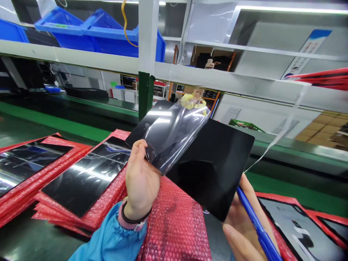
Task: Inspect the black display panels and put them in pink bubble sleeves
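A black glossy flat panel (pixel 212 159), like a screen, is held up tilted in front of me. Clear plastic film (pixel 176 134) curls away from its left part, bright with reflections. My left hand (pixel 141 174) pinches the film's lower left edge between thumb and fingers. At the panel's lower right corner, my right hand (pixel 246 221) grips the edge. A blue pen-like tool (pixel 257 221) also lies in that hand, along the fingers. Below the panel is red bubble wrap (pixel 176 221).
More dark panels (pixel 89 174) lie on red bubble-wrap sheets to the left; others, with greyish faces (pixel 299 224), lie at right. Blue bins (pixel 108 36) stand on the shelf above. A white strip (pixel 282 134) hangs at right. Beyond the bench is a person in yellow (pixel 187 101).
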`<state>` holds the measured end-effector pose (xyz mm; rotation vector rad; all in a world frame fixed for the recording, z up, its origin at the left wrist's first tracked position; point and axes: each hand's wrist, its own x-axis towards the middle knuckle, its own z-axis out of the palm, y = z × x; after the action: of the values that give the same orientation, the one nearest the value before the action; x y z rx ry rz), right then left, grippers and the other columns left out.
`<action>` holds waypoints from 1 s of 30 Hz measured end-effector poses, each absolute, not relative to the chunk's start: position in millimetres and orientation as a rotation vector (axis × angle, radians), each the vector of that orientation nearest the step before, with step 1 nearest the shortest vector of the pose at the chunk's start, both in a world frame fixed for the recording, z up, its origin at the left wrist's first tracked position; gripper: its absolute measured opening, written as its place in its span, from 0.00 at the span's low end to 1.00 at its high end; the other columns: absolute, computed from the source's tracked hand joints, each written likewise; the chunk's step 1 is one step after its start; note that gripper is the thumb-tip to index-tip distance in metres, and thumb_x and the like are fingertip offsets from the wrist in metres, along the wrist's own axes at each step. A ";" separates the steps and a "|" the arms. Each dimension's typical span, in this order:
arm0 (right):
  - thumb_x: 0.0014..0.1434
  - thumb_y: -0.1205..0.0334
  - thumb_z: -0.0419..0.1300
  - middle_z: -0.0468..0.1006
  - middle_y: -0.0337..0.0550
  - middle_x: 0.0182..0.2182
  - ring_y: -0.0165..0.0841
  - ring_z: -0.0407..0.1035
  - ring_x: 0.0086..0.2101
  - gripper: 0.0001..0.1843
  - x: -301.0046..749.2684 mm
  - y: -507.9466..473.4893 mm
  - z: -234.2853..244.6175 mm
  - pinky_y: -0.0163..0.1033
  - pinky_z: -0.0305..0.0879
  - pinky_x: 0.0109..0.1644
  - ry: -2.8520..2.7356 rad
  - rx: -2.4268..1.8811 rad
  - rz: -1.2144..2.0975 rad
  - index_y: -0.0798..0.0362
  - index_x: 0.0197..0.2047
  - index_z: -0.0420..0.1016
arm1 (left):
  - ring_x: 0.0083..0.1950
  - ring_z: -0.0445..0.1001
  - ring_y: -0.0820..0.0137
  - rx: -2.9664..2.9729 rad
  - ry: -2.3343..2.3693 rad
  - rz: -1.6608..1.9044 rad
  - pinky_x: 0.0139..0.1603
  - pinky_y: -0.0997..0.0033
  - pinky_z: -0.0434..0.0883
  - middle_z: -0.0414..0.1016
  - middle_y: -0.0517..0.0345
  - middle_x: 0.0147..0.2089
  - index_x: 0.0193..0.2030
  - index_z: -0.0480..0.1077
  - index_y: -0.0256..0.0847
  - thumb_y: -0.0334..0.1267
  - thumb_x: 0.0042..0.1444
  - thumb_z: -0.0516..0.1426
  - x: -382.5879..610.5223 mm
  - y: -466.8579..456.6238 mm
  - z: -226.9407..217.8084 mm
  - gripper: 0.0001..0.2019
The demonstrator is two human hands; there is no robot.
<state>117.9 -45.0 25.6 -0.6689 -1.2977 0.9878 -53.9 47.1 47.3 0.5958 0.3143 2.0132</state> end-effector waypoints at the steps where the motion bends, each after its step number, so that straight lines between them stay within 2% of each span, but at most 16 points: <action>1: 0.62 0.62 0.59 0.60 0.41 0.66 0.46 0.57 0.63 0.35 117.2 -45.1 25.6 0.54 0.64 0.61 -1.295 -0.662 0.985 0.30 0.67 0.51 | 0.36 0.75 0.76 0.588 0.330 2.018 0.38 0.79 0.73 0.75 0.64 0.34 0.35 0.74 0.42 0.38 0.56 0.60 -54.5 48.2 46.4 0.03; 7: 0.58 0.60 0.64 0.63 0.41 0.65 0.45 0.62 0.60 0.38 114.3 -42.1 20.7 0.54 0.62 0.62 -1.299 -0.639 0.989 0.28 0.66 0.51 | 0.39 0.75 0.75 0.537 0.398 2.034 0.41 0.78 0.72 0.76 0.64 0.35 0.35 0.74 0.42 0.40 0.54 0.62 -55.1 51.9 45.6 0.05; 12: 0.55 0.59 0.66 0.67 0.42 0.61 0.46 0.70 0.54 0.37 116.5 -42.1 19.8 0.52 0.73 0.51 -1.299 -0.728 0.915 0.27 0.63 0.56 | 0.39 0.75 0.73 0.522 0.410 2.016 0.41 0.75 0.71 0.75 0.63 0.36 0.36 0.73 0.42 0.40 0.53 0.61 -55.1 54.3 45.0 0.06; 16: 0.56 0.56 0.63 0.76 0.48 0.52 0.45 0.75 0.47 0.29 115.4 -43.4 24.7 0.50 0.75 0.47 -1.275 -0.844 0.771 0.38 0.60 0.62 | 0.38 0.75 0.71 0.588 0.403 1.977 0.41 0.73 0.71 0.75 0.63 0.35 0.36 0.71 0.43 0.40 0.55 0.59 -55.2 55.2 43.9 0.05; 19: 0.56 0.56 0.63 0.79 0.47 0.43 0.42 0.76 0.42 0.23 112.4 -43.5 29.3 0.48 0.75 0.45 -1.212 -0.861 0.738 0.42 0.55 0.67 | 0.36 0.74 0.72 0.636 0.384 1.975 0.37 0.75 0.70 0.74 0.64 0.33 0.34 0.70 0.43 0.39 0.56 0.58 -56.0 55.5 43.9 0.04; 23: 0.56 0.60 0.63 0.79 0.42 0.37 0.38 0.76 0.40 0.12 110.6 -41.4 31.8 0.42 0.73 0.44 -1.123 -0.804 0.816 0.43 0.45 0.71 | 0.32 0.71 0.73 0.683 0.405 1.983 0.33 0.76 0.69 0.70 0.63 0.29 0.31 0.70 0.40 0.38 0.53 0.57 -58.9 60.2 44.5 0.04; 26: 0.56 0.58 0.63 0.79 0.42 0.36 0.39 0.76 0.39 0.11 113.9 -40.0 28.8 0.44 0.73 0.44 -1.084 -0.781 0.845 0.44 0.44 0.74 | 0.32 0.70 0.73 0.675 0.449 2.077 0.34 0.76 0.68 0.69 0.63 0.29 0.28 0.70 0.39 0.35 0.52 0.55 -62.5 68.8 44.0 0.04; 28: 0.56 0.56 0.63 0.79 0.42 0.33 0.39 0.76 0.35 0.12 117.7 -40.6 25.5 0.43 0.73 0.40 -1.070 -0.854 0.787 0.47 0.43 0.75 | 0.29 0.68 0.74 0.670 0.454 2.100 0.31 0.76 0.67 0.66 0.62 0.28 0.25 0.68 0.39 0.33 0.50 0.53 -65.6 76.2 42.3 0.06; 30: 0.55 0.54 0.63 0.77 0.40 0.27 0.36 0.73 0.28 0.09 121.0 -42.4 23.0 0.40 0.71 0.32 -1.090 -0.964 0.705 0.48 0.37 0.75 | 0.27 0.66 0.74 0.675 0.439 2.074 0.29 0.76 0.66 0.64 0.62 0.25 0.22 0.67 0.38 0.31 0.50 0.52 -68.9 84.2 39.1 0.08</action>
<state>121.0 -42.4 23.0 -0.9636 -1.0895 0.7054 -68.9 84.2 39.1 0.6750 0.4392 2.0743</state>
